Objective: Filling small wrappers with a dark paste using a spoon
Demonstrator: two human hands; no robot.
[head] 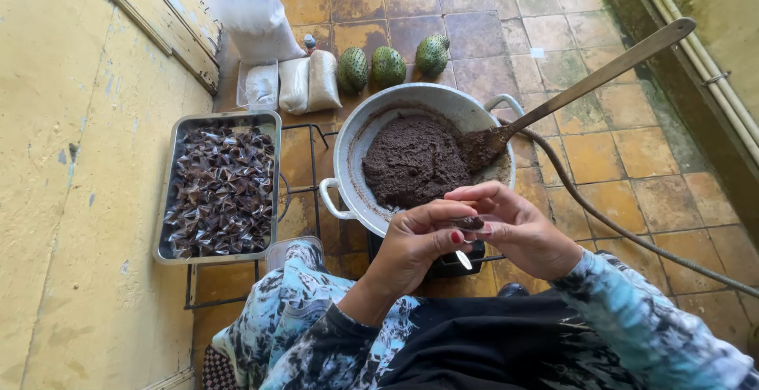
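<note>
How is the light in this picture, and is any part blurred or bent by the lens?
Head view: soft, even daylight with weak shadows and no strong glare; the pan and tray are sharp. The wide lens bends the wall and floor tiles at the edges. The small dark piece between left hand and right hand is too small for detail.

Both hands meet at centre, forearms angled inward in tie-dye sleeves. Left hand point(415, 241) fingers curled, thumb forward; right hand point(518, 228) cupped, fingertips pinched against left's.
</note>
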